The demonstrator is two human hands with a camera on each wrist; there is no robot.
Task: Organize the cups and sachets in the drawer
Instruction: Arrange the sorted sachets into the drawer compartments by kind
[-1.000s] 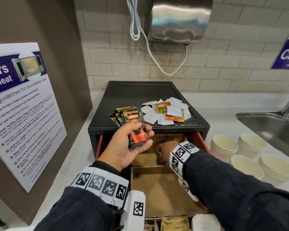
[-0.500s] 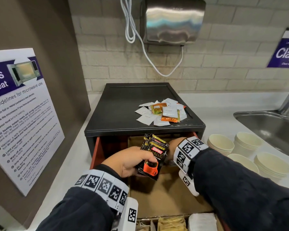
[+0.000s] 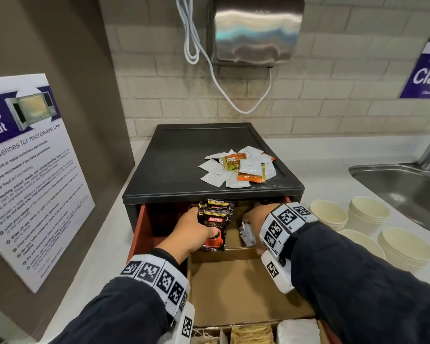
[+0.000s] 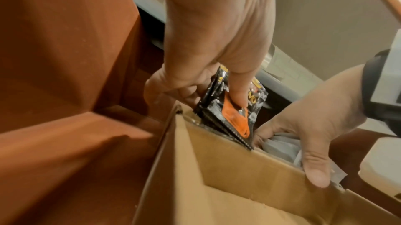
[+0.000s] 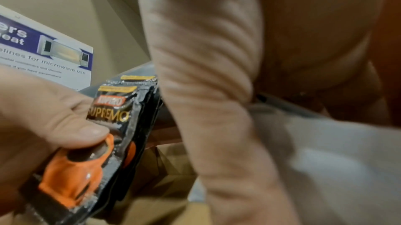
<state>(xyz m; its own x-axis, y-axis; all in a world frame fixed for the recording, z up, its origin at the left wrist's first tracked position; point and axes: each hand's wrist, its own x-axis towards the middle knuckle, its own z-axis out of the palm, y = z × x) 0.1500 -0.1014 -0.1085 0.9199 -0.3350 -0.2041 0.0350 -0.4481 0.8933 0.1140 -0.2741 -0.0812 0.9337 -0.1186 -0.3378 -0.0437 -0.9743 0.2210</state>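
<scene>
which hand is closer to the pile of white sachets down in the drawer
Right. The right hand rests against the white sachets in the back compartment, thumb on the cardboard divider. The left hand is just beside them, gripping the black coffee sachets.

My head camera looks forward and down from above the open drawer [image 3: 233, 289], taking in the black cabinet over it and the wall behind. The camera on my left wrist sits close, low at the drawer's left side, facing along my left hand [image 4: 208, 43] into the cardboard compartments. The one on my right wrist is nearer still, looking leftward across the drawer. All three share the black coffee sachets [image 3: 215, 225] at the drawer's back.
</scene>
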